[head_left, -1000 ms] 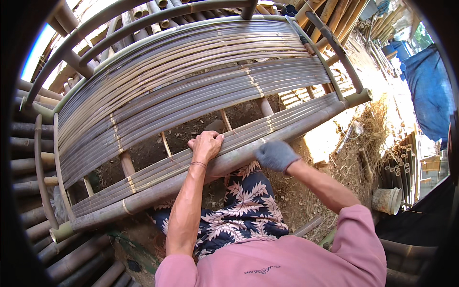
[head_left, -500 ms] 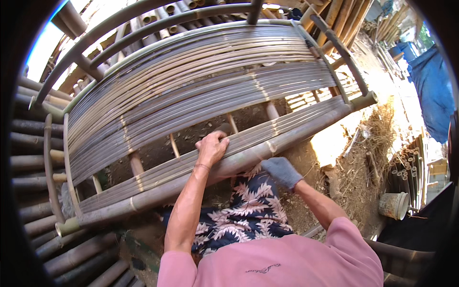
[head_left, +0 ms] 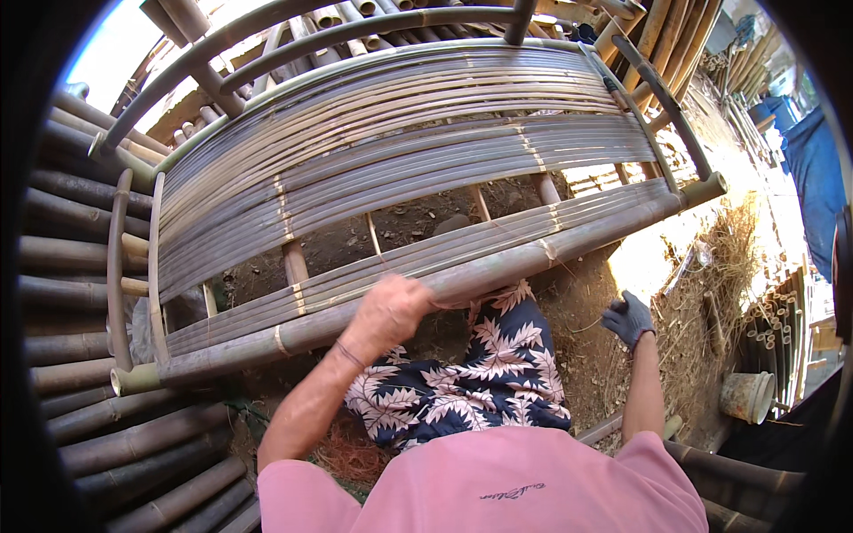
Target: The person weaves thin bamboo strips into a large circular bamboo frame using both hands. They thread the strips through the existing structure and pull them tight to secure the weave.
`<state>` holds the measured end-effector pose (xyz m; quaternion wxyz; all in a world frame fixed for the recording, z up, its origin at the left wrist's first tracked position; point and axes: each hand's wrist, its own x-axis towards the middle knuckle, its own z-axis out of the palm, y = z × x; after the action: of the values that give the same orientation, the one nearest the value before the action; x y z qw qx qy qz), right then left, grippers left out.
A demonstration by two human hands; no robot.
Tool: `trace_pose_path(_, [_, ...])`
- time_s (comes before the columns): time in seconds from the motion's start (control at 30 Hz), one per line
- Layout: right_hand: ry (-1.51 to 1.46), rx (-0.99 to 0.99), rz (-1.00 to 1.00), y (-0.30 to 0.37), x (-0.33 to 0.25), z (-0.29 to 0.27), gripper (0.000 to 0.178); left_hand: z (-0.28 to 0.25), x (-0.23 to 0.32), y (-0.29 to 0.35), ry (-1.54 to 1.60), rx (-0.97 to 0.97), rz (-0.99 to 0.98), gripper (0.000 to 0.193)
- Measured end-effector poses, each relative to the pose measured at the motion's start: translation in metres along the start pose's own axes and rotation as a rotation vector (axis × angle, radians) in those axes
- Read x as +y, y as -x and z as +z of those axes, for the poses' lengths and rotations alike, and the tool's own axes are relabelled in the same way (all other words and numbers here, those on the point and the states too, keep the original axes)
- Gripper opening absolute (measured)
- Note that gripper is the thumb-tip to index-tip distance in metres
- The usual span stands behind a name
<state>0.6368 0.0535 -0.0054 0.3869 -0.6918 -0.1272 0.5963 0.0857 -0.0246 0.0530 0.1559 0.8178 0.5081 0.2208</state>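
While our left hand (head_left: 391, 311) curls beside the rightward-rising bamboo front rail (head_left: 484, 269), our gloved right hand (head_left: 627, 318) hangs half-curled, farther off; both holds unclear.

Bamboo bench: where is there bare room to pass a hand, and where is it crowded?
Free: the openings between the wide slat panel and front slats, divided by crosspieces. Crowded: the left side, packed with poles, and the front rail by the left hand.
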Motion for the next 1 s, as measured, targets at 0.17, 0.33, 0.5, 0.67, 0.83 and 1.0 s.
trace_pose_path(0.17, [1.358,0.48,-0.085,-0.001,-0.012,-0.089,0.042,-0.008,0.078,0.04,0.216,0.2,0.165,0.007])
trace_pose_path(0.33, [1.308,-0.097,-0.627,0.127,0.002,0.118,0.035,-0.02,0.105,0.062,0.22,0.217,0.189,0.017])
trace_pose_path(0.5, [1.081,-0.749,-0.111,0.221,0.064,0.367,0.045,-0.037,0.122,0.059,0.17,0.164,0.299,0.016])
trace_pose_path(0.67, [1.498,-0.726,-1.155,0.147,0.091,0.397,0.044,-0.065,0.091,0.046,0.333,0.278,0.325,0.015])
trace_pose_path(0.83, [0.882,-0.792,-1.238,0.176,0.037,0.395,0.031,-0.037,-0.07,0.032,0.214,0.26,-0.532,0.045])
trace_pose_path(1.0, [1.005,-0.657,-1.507,0.193,0.003,0.42,0.034,-0.01,-0.127,0.009,0.296,-0.274,-0.825,0.039])
